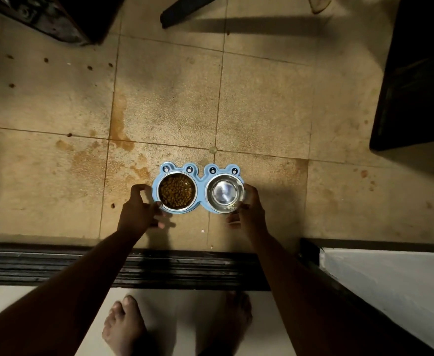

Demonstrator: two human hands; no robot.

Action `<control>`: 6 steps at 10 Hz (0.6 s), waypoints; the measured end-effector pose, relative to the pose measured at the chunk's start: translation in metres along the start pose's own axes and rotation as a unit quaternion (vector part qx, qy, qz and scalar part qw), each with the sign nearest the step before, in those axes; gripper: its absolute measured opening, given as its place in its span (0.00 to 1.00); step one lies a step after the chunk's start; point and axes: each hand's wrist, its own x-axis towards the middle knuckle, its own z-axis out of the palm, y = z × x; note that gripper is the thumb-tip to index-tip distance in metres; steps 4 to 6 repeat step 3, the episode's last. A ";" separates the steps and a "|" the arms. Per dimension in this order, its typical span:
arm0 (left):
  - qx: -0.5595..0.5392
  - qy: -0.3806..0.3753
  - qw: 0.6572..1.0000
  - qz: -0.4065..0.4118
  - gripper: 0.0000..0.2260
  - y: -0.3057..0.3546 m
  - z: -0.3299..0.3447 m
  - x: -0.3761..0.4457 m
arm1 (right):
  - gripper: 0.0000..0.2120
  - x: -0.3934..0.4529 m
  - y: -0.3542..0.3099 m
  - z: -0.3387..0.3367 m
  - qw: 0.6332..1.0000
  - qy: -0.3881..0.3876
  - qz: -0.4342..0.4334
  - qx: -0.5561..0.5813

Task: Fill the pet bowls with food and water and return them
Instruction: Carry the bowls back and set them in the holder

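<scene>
Head view, hands (both) [139, 209] [249, 209] gripping feeder [200, 187]

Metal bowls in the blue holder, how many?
2. Kibble bowl sits in the blue holder's left slot by the left hand; the shiny bowl sits in the right slot by the right hand.

The feeder stand [200, 199] is light blue with little black-and-white cartoon eyes on its bumps, pretty cute. Left bowl [177, 192] is silver steel, full of golden-brown kibble [176, 191]. Right bowl [225, 193] is shiny silver with a bluish-white glare in the middle. The floor [262, 104] is beige speckled tile with thin brown grout lines, orange-rust stains and dark spots. The door track [133, 268] is black and striped, and the tile under the bare feet [123, 327] is white.
</scene>
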 end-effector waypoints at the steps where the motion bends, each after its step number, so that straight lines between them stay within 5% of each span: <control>1: 0.031 0.009 0.999 0.014 0.17 -0.003 -0.005 0.000 | 0.22 -0.001 -0.001 0.000 1.000 0.015 -0.010 -0.005; 6: 0.101 0.011 0.994 0.044 0.13 -0.024 -0.014 -0.015 | 0.21 -0.005 0.006 0.009 0.997 0.050 -0.057 -0.023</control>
